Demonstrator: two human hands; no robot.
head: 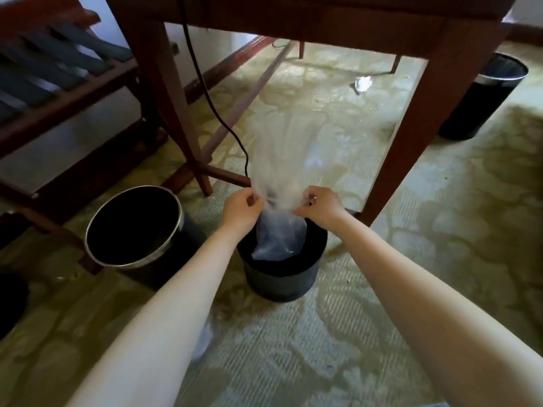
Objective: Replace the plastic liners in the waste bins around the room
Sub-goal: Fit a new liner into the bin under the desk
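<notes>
- Clear plastic liner [277, 239] sits partly in the small black bin [282, 279]: its lower end is down in the bin's mouth and the rest billows up above it.
- Just above the bin's rim, the left hand [242, 208] and the right hand [318, 205] each pinch the film, close together. This looks like a grip for finding the opening and spreading it over the rim.
- Just left of the bin stands a metal-rimmed bin [133, 227] with no liner showing. A third bin [484, 95] stands well off to the right, past the table leg [411, 136].
- Blur smears the liner's upper part, so I cannot tell whether its mouth is open. The film hides the bin's bottom.
</notes>
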